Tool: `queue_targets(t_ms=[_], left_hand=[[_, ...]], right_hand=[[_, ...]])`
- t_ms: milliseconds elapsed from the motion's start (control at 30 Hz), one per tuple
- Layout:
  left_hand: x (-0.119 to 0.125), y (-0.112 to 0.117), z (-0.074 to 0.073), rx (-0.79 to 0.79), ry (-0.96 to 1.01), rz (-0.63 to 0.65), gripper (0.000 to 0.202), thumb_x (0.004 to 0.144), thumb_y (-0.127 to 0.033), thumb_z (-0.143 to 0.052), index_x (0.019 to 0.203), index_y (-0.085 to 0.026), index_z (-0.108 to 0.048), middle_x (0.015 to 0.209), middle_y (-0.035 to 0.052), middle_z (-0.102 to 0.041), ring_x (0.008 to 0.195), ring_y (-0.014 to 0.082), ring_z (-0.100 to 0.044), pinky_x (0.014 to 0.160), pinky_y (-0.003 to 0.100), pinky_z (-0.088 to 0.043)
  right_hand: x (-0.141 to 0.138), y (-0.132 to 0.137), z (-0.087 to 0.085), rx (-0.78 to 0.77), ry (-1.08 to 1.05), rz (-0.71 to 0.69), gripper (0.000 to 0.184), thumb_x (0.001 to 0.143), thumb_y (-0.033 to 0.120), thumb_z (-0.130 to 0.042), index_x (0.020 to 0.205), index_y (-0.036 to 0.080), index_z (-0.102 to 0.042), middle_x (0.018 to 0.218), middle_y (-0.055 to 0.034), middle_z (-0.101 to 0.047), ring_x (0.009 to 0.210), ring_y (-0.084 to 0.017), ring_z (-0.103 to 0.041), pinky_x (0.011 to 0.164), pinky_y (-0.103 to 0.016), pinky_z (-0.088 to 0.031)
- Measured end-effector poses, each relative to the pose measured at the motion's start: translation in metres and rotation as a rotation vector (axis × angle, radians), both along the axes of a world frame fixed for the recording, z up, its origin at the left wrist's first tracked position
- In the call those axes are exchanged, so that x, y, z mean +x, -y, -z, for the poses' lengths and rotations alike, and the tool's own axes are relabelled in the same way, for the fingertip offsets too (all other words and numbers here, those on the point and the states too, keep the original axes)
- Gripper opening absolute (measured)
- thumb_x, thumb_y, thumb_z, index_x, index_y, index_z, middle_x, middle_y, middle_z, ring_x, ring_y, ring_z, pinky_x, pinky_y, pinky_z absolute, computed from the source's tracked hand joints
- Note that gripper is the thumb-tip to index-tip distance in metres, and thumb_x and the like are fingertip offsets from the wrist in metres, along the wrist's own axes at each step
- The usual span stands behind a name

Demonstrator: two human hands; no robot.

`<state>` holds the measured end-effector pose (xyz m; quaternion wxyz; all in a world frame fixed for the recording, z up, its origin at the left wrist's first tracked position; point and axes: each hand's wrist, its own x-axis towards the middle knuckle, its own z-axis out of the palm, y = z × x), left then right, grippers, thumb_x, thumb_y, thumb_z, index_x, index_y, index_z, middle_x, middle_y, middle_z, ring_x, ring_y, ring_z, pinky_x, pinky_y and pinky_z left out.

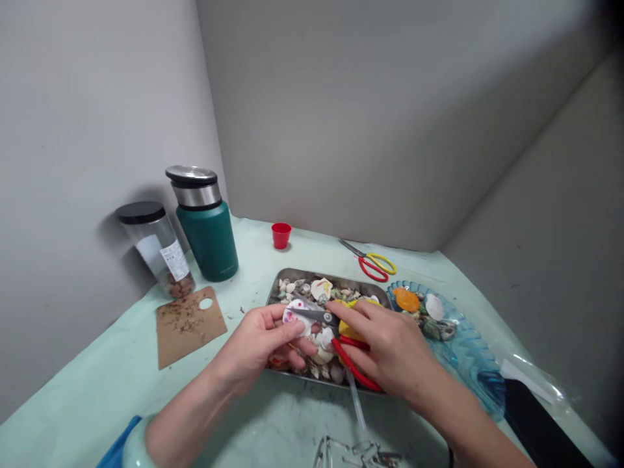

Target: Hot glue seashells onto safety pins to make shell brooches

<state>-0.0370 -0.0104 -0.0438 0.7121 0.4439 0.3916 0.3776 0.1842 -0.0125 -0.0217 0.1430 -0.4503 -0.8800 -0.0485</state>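
Observation:
My left hand [268,338] pinches a white shell-like piece with pink and purple dots [294,314] between thumb and fingers. In my right hand [397,341] is a pair of scissors [358,369] with red and yellow handles, fingers wrapped round them. The dark blades point left and lie over the dotted piece; whether they touch it I cannot tell. Both hands are above a metal tray [273,294] filled with many small shells [292,288]. A white shell with yellow marks [322,289] lies among them. My right hand hides the tray's right part.
A second pair of scissors [373,263] and a red cup [281,236] stand behind the tray. At right is a blue scalloped dish [480,325] with shells. At left are a green flask [209,240], a black-lidded jar [156,247] and brown cardboard [190,325]. Metal clips [358,453] lie in front.

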Motion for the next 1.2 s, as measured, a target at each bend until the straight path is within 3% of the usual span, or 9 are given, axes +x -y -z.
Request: queue_targets(t_ms=[200,500,800,1033,1200], left_hand=[[-0.004,-0.001,-0.002,0.070,-0.028,0.099,0.031,0.081,-0.037,-0.063,0.096,-0.010,-0.062,0.065,0.0068,-0.067,0.053,0.0103,-0.059,0.054,0.021,-0.047],[-0.007,0.000,0.000,0.082,0.097,0.166,0.022,0.087,-0.034,-0.053,0.092,-0.013,-0.057,0.060,0.0048,-0.064,0.049,0.0108,-0.058,0.052,0.022,-0.047],[-0.004,-0.001,-0.004,0.091,0.175,0.157,0.021,0.088,-0.030,-0.053,0.098,-0.012,-0.058,0.091,0.0098,-0.063,0.074,0.0170,-0.065,0.062,0.028,-0.055],[-0.006,0.001,-0.001,0.060,0.169,0.141,0.022,0.086,-0.029,-0.055,0.103,-0.014,-0.057,0.098,0.0116,-0.064,0.078,0.0182,-0.066,0.062,0.026,-0.055],[-0.005,0.001,-0.004,0.052,0.129,0.137,0.024,0.086,-0.031,-0.056,0.100,-0.013,-0.058,0.096,0.0131,-0.067,0.073,0.0166,-0.067,0.059,0.023,-0.054]], right_hand=[[0.009,-0.004,-0.002,0.039,0.030,-0.043,0.045,0.081,0.022,-0.056,0.125,0.027,-0.052,0.091,-0.0046,-0.063,0.074,-0.017,-0.059,0.060,-0.027,-0.040],[0.010,-0.007,0.003,0.104,0.020,-0.073,0.045,0.078,0.018,-0.058,0.122,0.026,-0.054,0.084,-0.0025,-0.065,0.068,-0.016,-0.059,0.057,-0.026,-0.038],[0.012,-0.007,0.001,0.062,-0.064,-0.152,0.041,0.078,0.018,-0.055,0.119,0.020,-0.059,0.080,-0.0033,-0.068,0.063,-0.015,-0.060,0.053,-0.025,-0.040],[0.009,-0.007,-0.001,-0.094,-0.230,-0.198,0.035,0.084,0.022,-0.050,0.118,0.018,-0.060,0.088,-0.0049,-0.072,0.073,-0.014,-0.066,0.063,-0.024,-0.048],[0.012,-0.006,-0.001,-0.087,-0.255,-0.128,0.037,0.085,0.021,-0.050,0.121,0.019,-0.058,0.105,-0.0070,-0.070,0.088,-0.017,-0.065,0.075,-0.027,-0.049]])
